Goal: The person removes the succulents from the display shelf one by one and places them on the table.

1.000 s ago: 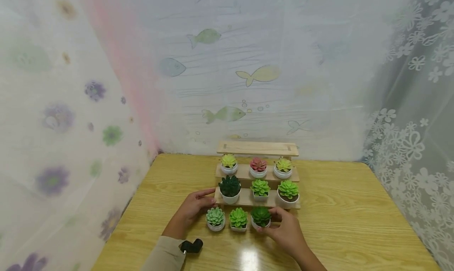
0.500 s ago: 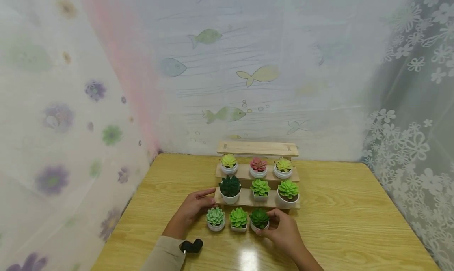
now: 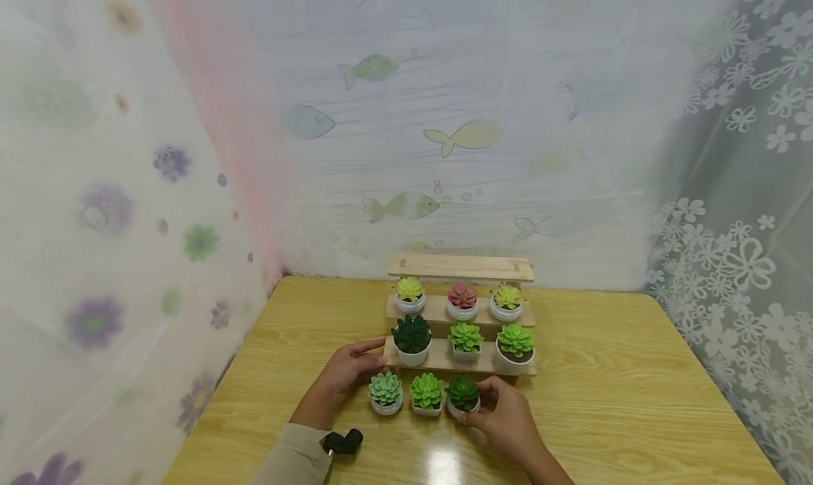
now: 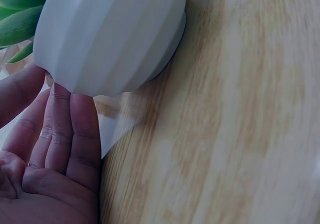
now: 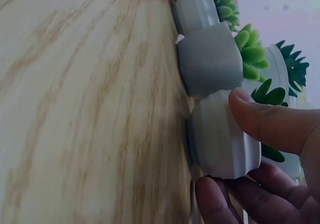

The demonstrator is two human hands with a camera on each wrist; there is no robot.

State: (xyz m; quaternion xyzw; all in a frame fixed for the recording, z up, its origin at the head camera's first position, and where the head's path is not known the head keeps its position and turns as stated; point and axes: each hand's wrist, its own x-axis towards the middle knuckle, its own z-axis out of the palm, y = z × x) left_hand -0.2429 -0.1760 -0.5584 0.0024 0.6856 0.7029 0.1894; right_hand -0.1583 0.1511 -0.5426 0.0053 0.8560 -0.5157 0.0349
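Right wrist view: your thumb (image 5: 270, 124) covers part of the dark green succulent's pot (image 5: 215, 134); right edge crops your right hand (image 5: 280, 164). Left wrist view: top edge cuts the ribbed white pot (image 4: 110, 38) and its leaves (image 4: 20, 13); your left hand's (image 4: 55, 159) fingertips vanish behind it. Head view: left sleeve (image 3: 295, 457) runs off the bottom, curtain flowers (image 3: 95, 322) blurred.

Glare on tabletop (image 3: 603, 400), dim wrist views

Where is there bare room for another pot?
Free: the table right of the right hand, the table left of the left hand, and the top shelf. Crowded: between the hands, where three pots stand in a row, and the two lower shelves.
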